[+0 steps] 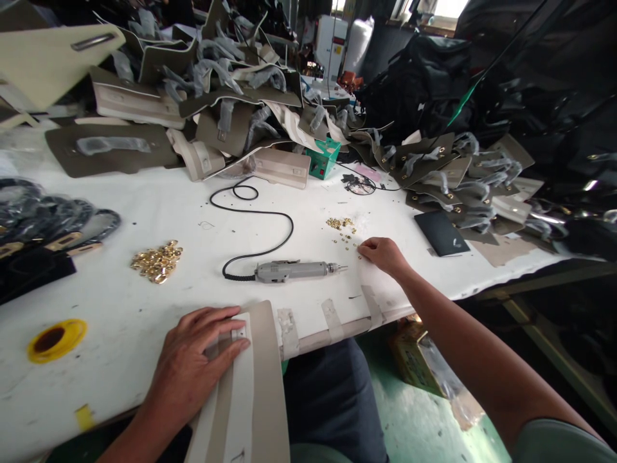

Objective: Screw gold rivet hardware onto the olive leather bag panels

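My left hand (pixel 200 350) lies over a beige and taupe bag panel (pixel 265 386) at the table's front edge. Its fingers are stretched over the panel's pale strip, with the thumb apart, around a small metal fitting (pixel 240 334). Further right, my right hand (pixel 383 254) is closed in a pinch at the tabletop; what is between the fingertips, if anything, is hidden. Small gold fittings (pixel 340 224) lie scattered just left of those fingertips. Between the hands rests a grey electric screwdriver (pixel 299 271), its bit pointing right and its black cord trailing back.
Gold rings (pixel 158 262) form a pile at left, near a yellow tape roll (pixel 56 341). A green control box (pixel 324 158) stands before heaped bag panels (pixel 241 116). More panels (pixel 448 173) and a black booklet (pixel 441 233) lie at right. Wrapped black handles (pixel 53 215) are far left.
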